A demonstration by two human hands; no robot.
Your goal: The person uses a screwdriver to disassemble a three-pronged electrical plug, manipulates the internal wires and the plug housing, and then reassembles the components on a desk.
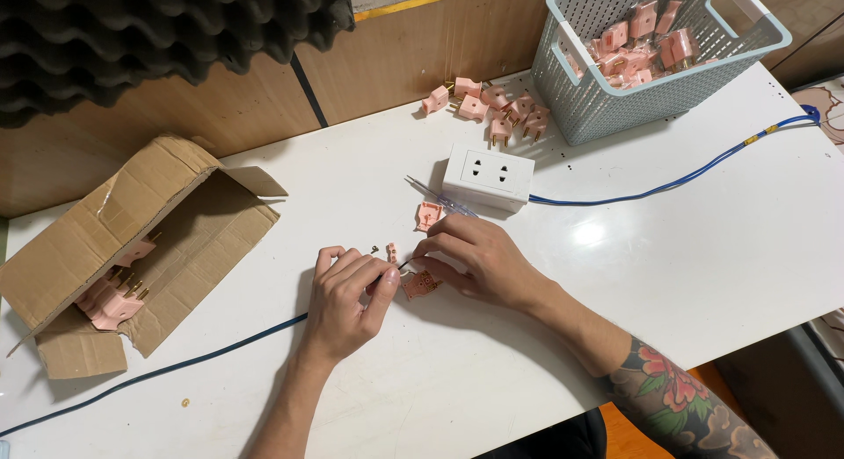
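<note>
A person's two bare hands meet at the middle of a white worktop point(668, 274), seen from above. The left hand point(345, 302) is curled, its fingertips pinching the end of a dark blue cable point(176, 364) that trails off toward the near left edge. The right hand point(475, 258) rests beside it, fingers bent down onto an open pink plug half point(420, 284) that lies on the worktop between the two hands and shows its inner side. A small pink piece point(392, 251) and a tiny metal part point(374, 249) lie just beyond the left fingertips. A second pink plug shell point(428, 215) sits just behind the right hand, beside a slim clear-handled screwdriver point(440, 198). Farther back stands a white socket box point(489, 175) with a blue lead point(694, 173) running to the right. A loose cluster of pink plugs point(497, 107) lies next to a pale blue basket point(633, 94) holding more of them. At the left, an open cardboard box point(132, 239) lies on its side with further plugs inside.
</note>
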